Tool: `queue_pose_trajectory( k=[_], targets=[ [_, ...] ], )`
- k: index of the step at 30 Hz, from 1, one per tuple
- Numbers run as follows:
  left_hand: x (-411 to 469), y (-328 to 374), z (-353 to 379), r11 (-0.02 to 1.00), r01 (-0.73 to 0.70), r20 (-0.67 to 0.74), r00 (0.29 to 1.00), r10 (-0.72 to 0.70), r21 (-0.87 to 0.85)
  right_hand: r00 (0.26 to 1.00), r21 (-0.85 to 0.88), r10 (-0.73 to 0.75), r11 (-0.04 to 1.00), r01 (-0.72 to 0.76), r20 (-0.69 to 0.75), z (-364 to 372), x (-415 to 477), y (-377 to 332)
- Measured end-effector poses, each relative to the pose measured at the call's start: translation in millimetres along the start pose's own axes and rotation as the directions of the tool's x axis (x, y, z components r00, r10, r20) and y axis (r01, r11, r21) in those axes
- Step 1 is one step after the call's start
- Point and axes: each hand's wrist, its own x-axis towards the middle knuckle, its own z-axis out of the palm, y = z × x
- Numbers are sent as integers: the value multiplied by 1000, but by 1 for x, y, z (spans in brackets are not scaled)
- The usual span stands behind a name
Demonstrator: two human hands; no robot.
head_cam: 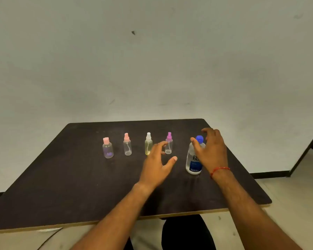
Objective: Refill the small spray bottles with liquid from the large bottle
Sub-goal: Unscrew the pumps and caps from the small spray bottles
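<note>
Dark table [79,186]: four small spray bottles [127,147] in row, large bottle [192,166] rightmost.

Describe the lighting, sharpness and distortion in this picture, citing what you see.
Head view: dim, even light, with no harsh glare on the dark table. Head view: the whole frame is soft, so the large bottle label reads only in part, and the right hand also covers some of it. Head view: the wide-angle lens makes the table's side edges splay and its near edge run tilted.

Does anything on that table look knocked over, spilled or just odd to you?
Nothing is spilled or tipped: all four small bottles and the large bottle stand upright. Only the leftmost bottle differs, wearing a plain pink cap instead of a spray nozzle.
</note>
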Motion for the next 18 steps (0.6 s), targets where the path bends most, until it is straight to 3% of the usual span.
queue_pose_trajectory(
  k=[4,8,18],
  targets=[
    [14,10,49,990,130,141,983,-120,-62,987,-103,108,990,-96,115,-2,19,13],
    [27,11,86,981,138,214,971,-107,-137,978,-140,105,987,-80,180,-2,31,17],
    [43,5,101,985,126,139,984,-110,-115,919,-124,32,992,19,393,-8,51,22]
  ],
)
